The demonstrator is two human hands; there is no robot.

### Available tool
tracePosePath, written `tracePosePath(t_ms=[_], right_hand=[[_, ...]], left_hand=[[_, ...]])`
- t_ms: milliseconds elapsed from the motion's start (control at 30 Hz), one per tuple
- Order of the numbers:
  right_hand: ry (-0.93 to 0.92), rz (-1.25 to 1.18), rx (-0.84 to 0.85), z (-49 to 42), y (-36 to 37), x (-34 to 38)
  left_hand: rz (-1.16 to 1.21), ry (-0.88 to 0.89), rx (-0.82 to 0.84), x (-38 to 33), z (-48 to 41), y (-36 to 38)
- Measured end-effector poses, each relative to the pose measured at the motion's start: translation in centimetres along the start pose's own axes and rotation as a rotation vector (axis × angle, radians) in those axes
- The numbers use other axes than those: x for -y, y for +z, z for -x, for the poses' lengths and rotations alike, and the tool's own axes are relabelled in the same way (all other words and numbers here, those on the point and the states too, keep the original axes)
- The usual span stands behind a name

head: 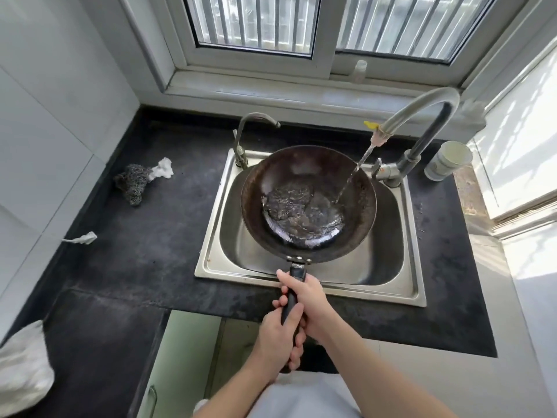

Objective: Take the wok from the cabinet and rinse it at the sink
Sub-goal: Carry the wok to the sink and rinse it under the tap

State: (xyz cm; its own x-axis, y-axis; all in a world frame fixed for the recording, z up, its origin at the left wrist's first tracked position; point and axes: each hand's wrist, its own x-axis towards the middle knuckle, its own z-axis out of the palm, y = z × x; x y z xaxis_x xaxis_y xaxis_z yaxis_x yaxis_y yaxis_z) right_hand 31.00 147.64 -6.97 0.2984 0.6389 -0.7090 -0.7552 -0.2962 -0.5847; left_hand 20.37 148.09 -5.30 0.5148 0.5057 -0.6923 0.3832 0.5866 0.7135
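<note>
A dark round wok hangs over the steel sink, with water pooled in its bottom. Its black handle points toward me. My right hand grips the handle close to the wok. My left hand grips the handle's lower end just below it. A thin stream of water runs from the tall curved faucet into the right side of the wok.
A smaller tap stands at the sink's back left. A steel scourer and white scraps lie on the black counter at left. A white cup stands right of the faucet. An open cabinet door is below the counter.
</note>
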Motion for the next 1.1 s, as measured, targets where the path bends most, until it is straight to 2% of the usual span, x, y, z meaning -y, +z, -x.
tracePosePath(t_ms=[200, 600, 1100], right_hand=[[-0.082, 0.097, -0.046, -0.6, 1.0, 1.9], [-0.199, 0.27, -0.1, -1.2, 1.0, 3.8], [-0.155, 0.206, 0.048, -1.3, 1.5, 1.1]], left_hand=[[0.01, 0.047, 0.016, -1.2, -0.7, 0.1], [0.112, 0.054, 0.169, -2.9, -1.8, 0.4], [-0.05, 0.108, 0.079, -1.6, -0.6, -1.8]])
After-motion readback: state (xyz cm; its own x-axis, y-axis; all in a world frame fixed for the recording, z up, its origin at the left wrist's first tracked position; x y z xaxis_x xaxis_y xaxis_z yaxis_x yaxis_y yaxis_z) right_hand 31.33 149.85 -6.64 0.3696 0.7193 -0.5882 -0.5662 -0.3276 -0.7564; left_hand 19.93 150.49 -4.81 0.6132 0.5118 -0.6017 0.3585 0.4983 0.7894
